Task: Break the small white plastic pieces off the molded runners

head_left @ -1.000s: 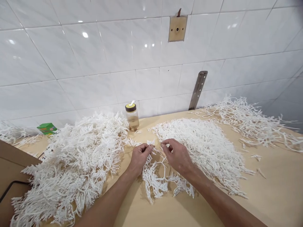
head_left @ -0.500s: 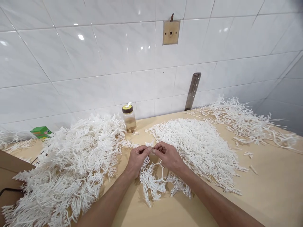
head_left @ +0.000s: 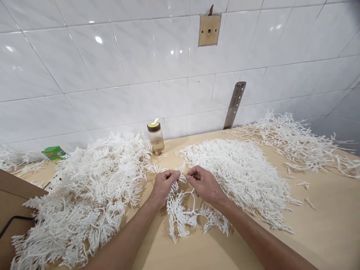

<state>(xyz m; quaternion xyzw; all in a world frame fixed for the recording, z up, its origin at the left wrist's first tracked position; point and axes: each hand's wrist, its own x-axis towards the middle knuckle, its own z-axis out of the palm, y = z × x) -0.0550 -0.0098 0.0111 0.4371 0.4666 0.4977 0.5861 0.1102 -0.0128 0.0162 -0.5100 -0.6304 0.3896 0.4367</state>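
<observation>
Near the middle of the wooden table (head_left: 197, 255), my left hand (head_left: 165, 185) pinches a white branched piece (head_left: 180, 217), whose tufts hang below the fingers and spread over the tabletop. My right hand (head_left: 204, 183) is closed in a pinch just to its right, with the fingertips at a small white tuft (head_left: 182, 177) between the two hands. A large heap of white branched tufts (head_left: 92, 195) lies to the left. Just beyond my right hand spreads a flatter pile of short white sprigs (head_left: 239, 176).
A lidded jar (head_left: 156, 140) of brownish liquid stands near the tiled wall (head_left: 112, 108). A green box (head_left: 54, 152) sits behind the left heap, a brown box (head_left: 17, 202) at far left. Bare white stems (head_left: 303, 140) lie back right; a metal strip (head_left: 235, 105) leans on the wall.
My hands have moved slightly apart, with a white tuft now showing between the fingertips. The view has shifted a little, so the surroundings appear farther right and slightly higher.
</observation>
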